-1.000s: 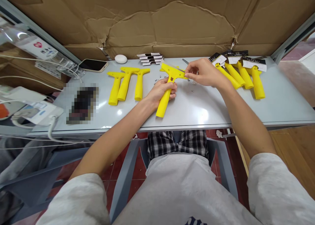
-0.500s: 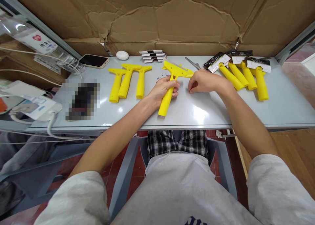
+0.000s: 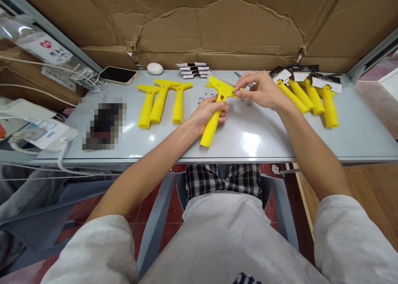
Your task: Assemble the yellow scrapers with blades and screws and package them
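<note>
The left hand [image 3: 209,113] wraps a yellow scraper [image 3: 210,128]; the right hand [image 3: 260,89] nearly pinches at its head [image 3: 220,86], hold unclear. Metal bits [image 3: 200,103] lie just beyond, tagged scrapers [image 3: 330,110] rightward, bare ones [image 3: 159,103] leftward.

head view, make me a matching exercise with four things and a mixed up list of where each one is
1. phone
2. left hand
3. white egg-shaped object
4. right hand

A. between the phone and the stacked cards
B. around the handle of the yellow tool
C. at the right end of that tool's wide head
D. beside the clear bottle

Pairs: 1-D, 2-B, 3-A, 4-C
</note>
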A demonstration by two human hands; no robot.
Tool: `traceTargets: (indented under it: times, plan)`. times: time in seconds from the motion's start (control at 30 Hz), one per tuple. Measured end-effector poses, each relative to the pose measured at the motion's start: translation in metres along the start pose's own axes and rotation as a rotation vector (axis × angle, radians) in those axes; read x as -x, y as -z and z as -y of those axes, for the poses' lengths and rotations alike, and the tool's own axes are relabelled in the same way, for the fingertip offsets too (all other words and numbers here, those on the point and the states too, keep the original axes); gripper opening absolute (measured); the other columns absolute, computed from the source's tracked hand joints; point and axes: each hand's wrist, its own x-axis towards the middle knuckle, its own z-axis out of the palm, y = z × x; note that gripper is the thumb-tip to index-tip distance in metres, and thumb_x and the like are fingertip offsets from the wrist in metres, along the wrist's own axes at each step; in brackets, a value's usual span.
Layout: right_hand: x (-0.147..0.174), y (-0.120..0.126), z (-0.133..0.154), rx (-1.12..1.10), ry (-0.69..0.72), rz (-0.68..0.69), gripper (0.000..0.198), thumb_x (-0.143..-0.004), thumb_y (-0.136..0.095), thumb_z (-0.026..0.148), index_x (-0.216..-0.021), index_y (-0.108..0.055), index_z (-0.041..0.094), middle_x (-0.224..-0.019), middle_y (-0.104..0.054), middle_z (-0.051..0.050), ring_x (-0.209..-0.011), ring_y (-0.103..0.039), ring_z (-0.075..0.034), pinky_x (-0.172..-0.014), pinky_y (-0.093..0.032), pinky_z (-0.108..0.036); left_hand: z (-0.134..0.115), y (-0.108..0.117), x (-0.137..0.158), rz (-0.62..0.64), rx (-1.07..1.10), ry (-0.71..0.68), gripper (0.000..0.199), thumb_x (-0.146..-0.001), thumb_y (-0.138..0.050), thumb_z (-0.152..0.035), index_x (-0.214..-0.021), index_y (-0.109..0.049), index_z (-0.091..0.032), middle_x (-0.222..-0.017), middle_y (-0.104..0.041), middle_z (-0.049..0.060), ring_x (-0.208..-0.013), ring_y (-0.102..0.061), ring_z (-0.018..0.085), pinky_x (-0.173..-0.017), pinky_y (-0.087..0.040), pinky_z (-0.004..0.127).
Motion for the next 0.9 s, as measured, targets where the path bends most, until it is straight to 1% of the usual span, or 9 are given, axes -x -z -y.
traceTargets:
  times: [0.07,0.17,0.27,0.4,0.6,0.8,0.9]
  plan:
    - [-0.005,-0.005,-0.010,-0.048,0.010,-0.016,0.053,-0.090,-0.096,0.073,-0.111,-0.092,0.024,-0.134,-0.079,-0.013,-0.124,-0.071,-0.028,-0.088,-0.064,-0.039,0.000,0.000,0.000,0.005,0.001,0.005,0.047,-0.057,-0.088,-0.011,-0.097,-0.064,-0.020,-0.078,-0.065,-0.007,-0.061,-0.053,0.006,-0.048,-0.041,0.019]
    - [-0.009,-0.009,-0.019,-0.086,0.027,-0.049,0.051,-0.089,-0.097,0.070,-0.110,-0.092,0.023,-0.136,-0.078,-0.013,-0.132,-0.071,-0.031,-0.101,-0.067,-0.044,0.000,0.000,0.000,0.012,0.000,0.008,0.047,-0.057,-0.088,-0.010,-0.095,-0.063,-0.020,-0.080,-0.064,-0.007,-0.061,-0.053,0.006,-0.048,-0.041,0.019]
    - [-0.008,-0.009,-0.015,-0.056,-0.004,-0.048,0.049,-0.092,-0.095,0.069,-0.113,-0.093,0.024,-0.140,-0.079,-0.014,-0.137,-0.070,-0.033,-0.114,-0.067,-0.051,0.000,0.000,0.000,0.020,0.006,0.005,0.050,-0.054,-0.089,-0.009,-0.096,-0.064,-0.020,-0.079,-0.064,-0.007,-0.061,-0.052,0.006,-0.048,-0.041,0.019]
    - [-0.004,-0.007,-0.003,-0.002,-0.073,-0.021,0.050,-0.096,-0.089,0.071,-0.117,-0.093,0.026,-0.147,-0.079,-0.013,-0.140,-0.071,-0.034,-0.118,-0.067,-0.053,-0.001,-0.001,0.002,0.023,0.005,0.008,0.048,-0.056,-0.088,-0.009,-0.096,-0.065,-0.020,-0.081,-0.065,-0.006,-0.062,-0.051,0.006,-0.049,-0.040,0.019]
    - [-0.004,-0.008,0.001,0.021,-0.079,-0.014,0.051,-0.097,-0.089,0.073,-0.117,-0.092,0.026,-0.143,-0.080,-0.011,-0.143,-0.072,-0.032,-0.128,-0.065,-0.052,-0.001,-0.002,0.003,0.009,-0.001,0.017,0.047,-0.059,-0.087,-0.008,-0.097,-0.064,-0.021,-0.083,-0.065,-0.006,-0.063,-0.051,0.006,-0.050,-0.039,0.019]
    - [-0.003,-0.008,0.004,-0.002,-0.072,0.001,0.051,-0.098,-0.087,0.071,-0.116,-0.089,0.023,-0.145,-0.080,-0.013,-0.135,-0.076,-0.030,-0.128,-0.066,-0.050,-0.002,-0.001,0.003,0.014,-0.010,0.013,0.049,-0.059,-0.089,-0.009,-0.101,-0.066,-0.021,-0.081,-0.065,-0.007,-0.063,-0.052,0.006,-0.051,-0.040,0.019]
    - [-0.002,-0.007,0.005,0.012,-0.069,0.012,0.051,-0.098,-0.085,0.071,-0.116,-0.085,0.023,-0.139,-0.082,-0.013,-0.131,-0.077,-0.030,-0.124,-0.067,-0.051,-0.002,-0.002,0.003,0.015,-0.011,0.006,0.049,-0.058,-0.089,-0.010,-0.099,-0.065,-0.021,-0.081,-0.065,-0.007,-0.063,-0.052,0.006,-0.050,-0.041,0.019]
